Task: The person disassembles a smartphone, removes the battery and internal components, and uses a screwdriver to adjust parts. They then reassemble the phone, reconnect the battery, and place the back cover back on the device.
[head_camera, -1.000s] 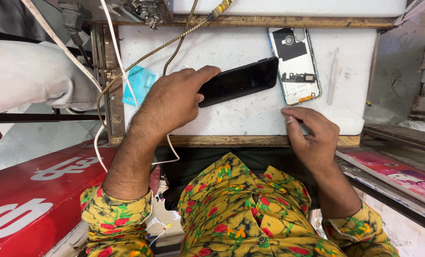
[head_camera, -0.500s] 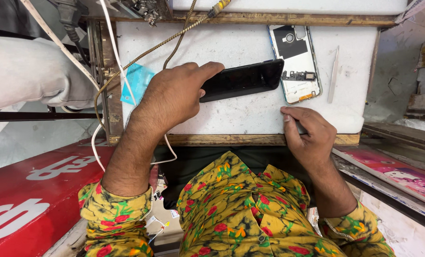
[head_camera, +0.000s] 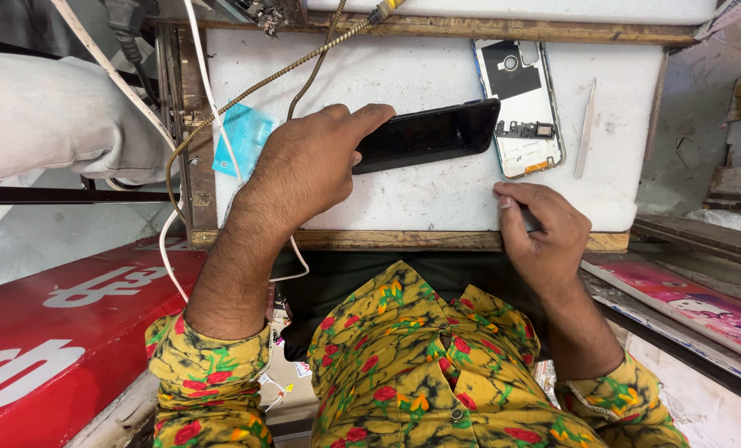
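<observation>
Bright, even daylight, soft shadows, sharp focus, slight wide-angle stretch at edges.

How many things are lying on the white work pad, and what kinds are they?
Black phone screen, held by the left hand: 1
Opened phone body: 1
Thin pale pry stick: 1
Total: 3

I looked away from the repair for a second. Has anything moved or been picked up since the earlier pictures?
Hardly anything. The left hand still grips the black phone on the white bench, and the right hand still rests at the bench's near edge, closed on a small tool. The opened phone back and the pry stick stayed put.
</observation>
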